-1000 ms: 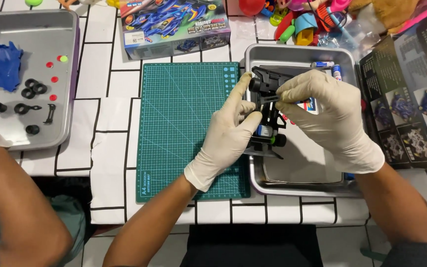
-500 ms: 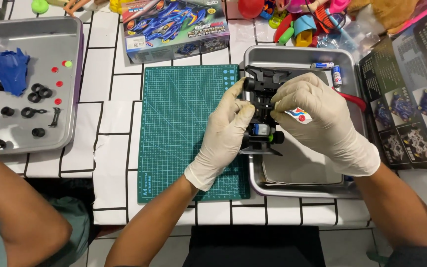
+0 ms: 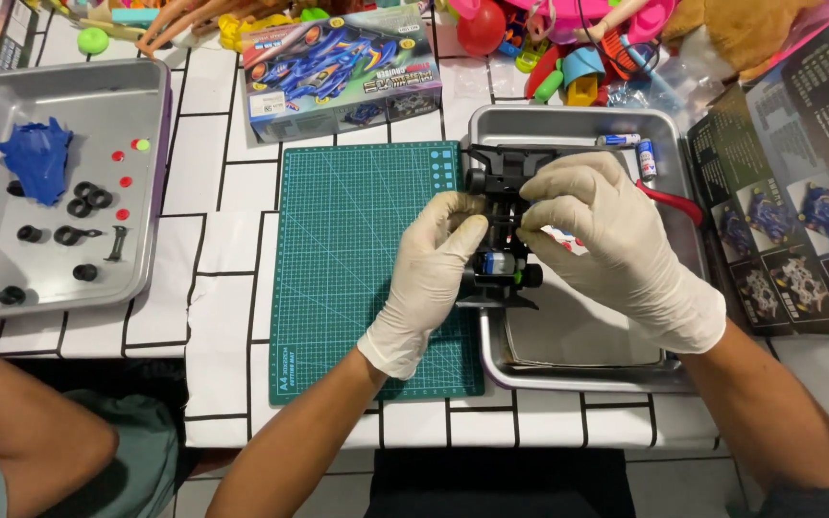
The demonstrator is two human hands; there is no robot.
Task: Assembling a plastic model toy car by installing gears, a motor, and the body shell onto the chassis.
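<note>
Both my hands wear white gloves and hold a black toy car chassis point(image 3: 501, 192) over the left edge of a metal tray point(image 3: 568, 379). My left hand point(image 3: 429, 278) grips the chassis from its left side. My right hand point(image 3: 616, 249) pinches the chassis from the right, near its middle. A small blue and silver motor part point(image 3: 494, 263) shows at the near end of the chassis. A green cutting mat point(image 3: 357, 259) lies under my left hand.
A second metal tray point(image 3: 146, 115) at the left holds a blue car body point(image 3: 35, 158), black wheels and small red parts. A model kit box point(image 3: 338, 67) lies behind the mat. Toys crowd the far edge, printed sheets point(image 3: 808, 211) lie at the right. Another person's arm point(image 3: 21, 432) rests at lower left.
My hands have turned the chassis slightly and shifted their grip, the left fingers closing in on its side. The view has moved a little.
</note>
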